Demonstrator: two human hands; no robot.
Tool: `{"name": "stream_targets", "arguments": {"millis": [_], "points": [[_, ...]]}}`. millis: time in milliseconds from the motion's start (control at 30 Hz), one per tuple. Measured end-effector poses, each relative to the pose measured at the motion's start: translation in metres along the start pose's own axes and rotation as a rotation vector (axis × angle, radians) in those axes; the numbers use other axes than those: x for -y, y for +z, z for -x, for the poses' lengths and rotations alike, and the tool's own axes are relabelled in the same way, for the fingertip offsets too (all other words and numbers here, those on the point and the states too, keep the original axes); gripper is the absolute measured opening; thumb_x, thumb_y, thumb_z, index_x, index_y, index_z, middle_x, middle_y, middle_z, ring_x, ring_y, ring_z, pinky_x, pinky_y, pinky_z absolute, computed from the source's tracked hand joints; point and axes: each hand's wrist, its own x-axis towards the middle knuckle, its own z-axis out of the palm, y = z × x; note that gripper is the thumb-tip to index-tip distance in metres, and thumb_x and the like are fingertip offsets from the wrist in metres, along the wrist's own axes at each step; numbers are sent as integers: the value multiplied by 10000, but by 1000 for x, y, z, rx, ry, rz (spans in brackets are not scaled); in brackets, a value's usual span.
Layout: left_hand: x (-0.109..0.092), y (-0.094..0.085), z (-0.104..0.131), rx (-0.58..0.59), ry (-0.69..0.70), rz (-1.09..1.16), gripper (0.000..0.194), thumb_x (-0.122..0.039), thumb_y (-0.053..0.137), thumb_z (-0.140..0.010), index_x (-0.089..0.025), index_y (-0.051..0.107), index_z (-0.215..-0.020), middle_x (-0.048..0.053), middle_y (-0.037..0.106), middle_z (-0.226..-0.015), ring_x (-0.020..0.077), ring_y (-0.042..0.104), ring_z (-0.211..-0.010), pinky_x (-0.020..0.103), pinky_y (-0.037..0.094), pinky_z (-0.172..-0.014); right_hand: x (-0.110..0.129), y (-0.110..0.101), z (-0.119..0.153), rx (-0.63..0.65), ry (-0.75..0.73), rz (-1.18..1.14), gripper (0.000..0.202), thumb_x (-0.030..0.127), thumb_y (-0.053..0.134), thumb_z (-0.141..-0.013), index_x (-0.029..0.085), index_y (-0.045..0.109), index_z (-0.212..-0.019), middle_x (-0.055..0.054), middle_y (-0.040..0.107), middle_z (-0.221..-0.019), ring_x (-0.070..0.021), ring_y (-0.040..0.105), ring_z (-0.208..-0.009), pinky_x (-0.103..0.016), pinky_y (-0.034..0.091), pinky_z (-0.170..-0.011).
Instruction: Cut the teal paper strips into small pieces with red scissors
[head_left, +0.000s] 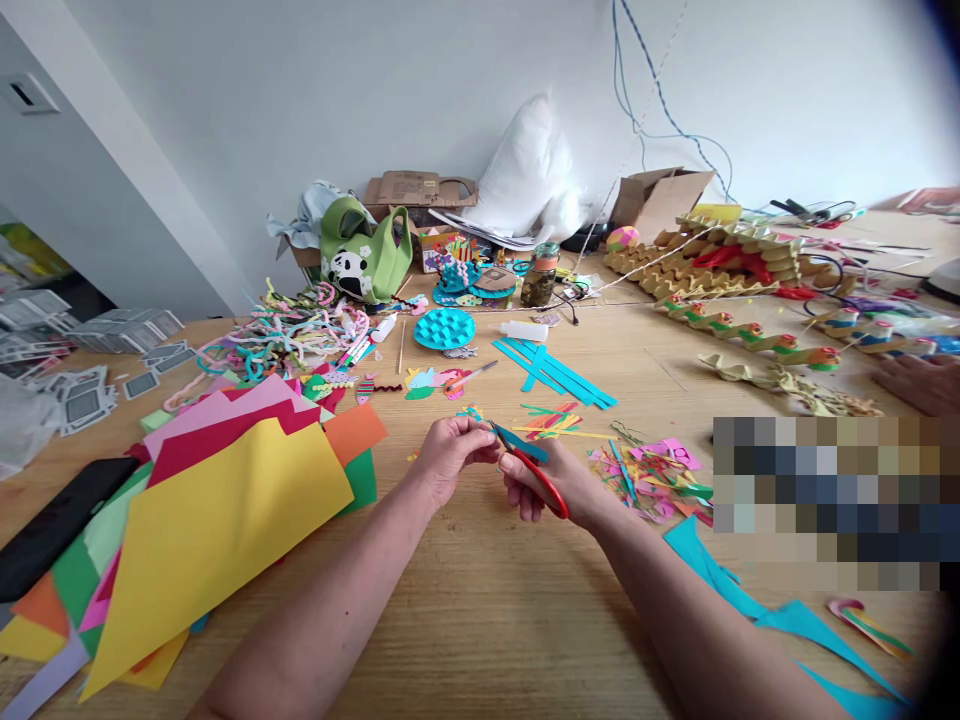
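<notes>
My right hand (pixel 551 485) is closed around a pair of scissors (pixel 556 497) with red handles, blades pointing toward my left fingertips. A short blue paper strip (pixel 523 443) runs along the blades, over the right hand's fingers. My left hand (pixel 452 458) is pinched on the strip's left end, where the scissor tips meet it. Tiny paper snippets (pixel 471 411) lie just beyond the left hand. Behind the right hand are thin coloured paper strips (pixel 555 420), and farther back several wide blue paper strips (pixel 559 372) lie crossed.
Coloured paper sheets (pixel 240 530) and a black phone (pixel 64 520) lie at left. Paper scraps (pixel 652 475) and blue offcuts (pixel 817 635) lie at right. Farther back are a blue scalloped plate (pixel 445 328), a glass jar (pixel 540 277) and egg cartons (pixel 712 255). Another person's hand (pixel 919 382) rests at far right.
</notes>
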Motion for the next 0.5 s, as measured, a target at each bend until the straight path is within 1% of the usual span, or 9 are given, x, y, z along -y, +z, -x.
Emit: {"name": "stream_targets", "arguments": {"millis": [100, 267, 500], "points": [[1, 0, -1, -15, -1, 29, 173, -214, 705, -569, -102, 619, -669, 30, 632, -616, 115, 579, -573, 261, 461, -625, 1, 0, 0, 1, -8, -5, 490, 601, 677, -675, 136, 541, -603, -10, 592, -488, -117, 574, -365, -189, 448, -340], [4, 1, -1, 6, -1, 30, 196, -228, 721, -572, -98, 624, -683, 49, 650, -647, 125, 588, -586, 280, 469, -642, -1, 0, -1, -13, -25, -19, 487, 596, 668, -690, 135, 544, -597, -14, 591, -486, -117, 573, -363, -184, 441, -331], [4, 2, -1, 11, 20, 37, 190, -217, 729, -574, -97, 626, -679, 42, 644, -640, 119, 584, -591, 270, 464, -640, 1, 1, 0, -15, -29, -5, 493, 601, 665, -690, 131, 550, -595, -21, 594, -499, -115, 573, -370, -183, 436, -338]]}}
